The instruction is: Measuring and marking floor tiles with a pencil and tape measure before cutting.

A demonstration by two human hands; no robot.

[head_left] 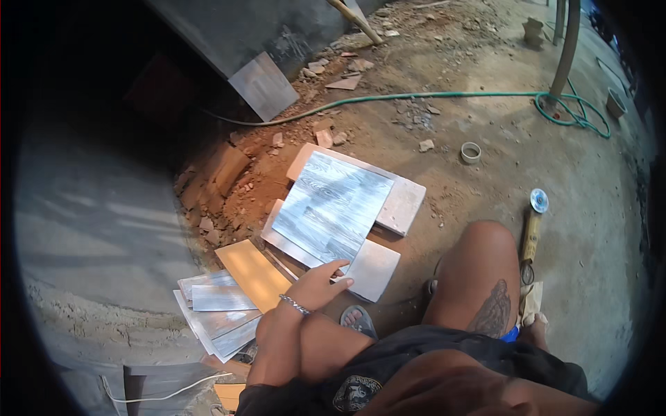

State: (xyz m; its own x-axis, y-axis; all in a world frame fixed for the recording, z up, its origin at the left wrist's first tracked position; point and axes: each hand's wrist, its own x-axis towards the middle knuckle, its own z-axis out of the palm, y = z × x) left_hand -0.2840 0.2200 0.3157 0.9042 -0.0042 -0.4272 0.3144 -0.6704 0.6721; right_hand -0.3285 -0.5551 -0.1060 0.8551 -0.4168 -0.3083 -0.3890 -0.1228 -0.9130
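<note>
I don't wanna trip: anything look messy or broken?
Yes: jagged, flat reddish fragments lie scattered beyond the glossy grey wood-patterned square tile, and the long green hose loops untidily beside a brown pole.

An outdoor work yard, shown by bare brown earth (503, 166), reddish broken rubble (229, 170), a long green hose (444, 94) and a square grey wood-patterned tile (333, 204) on pale rectangular slabs (376, 272).

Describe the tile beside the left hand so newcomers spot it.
Find the two pale slabs left of the right knee. The wood-grained tile bridges both, past the left hand. Unlike the overlapping pieces at left or the tile near the hose, it spans slabs.
</note>
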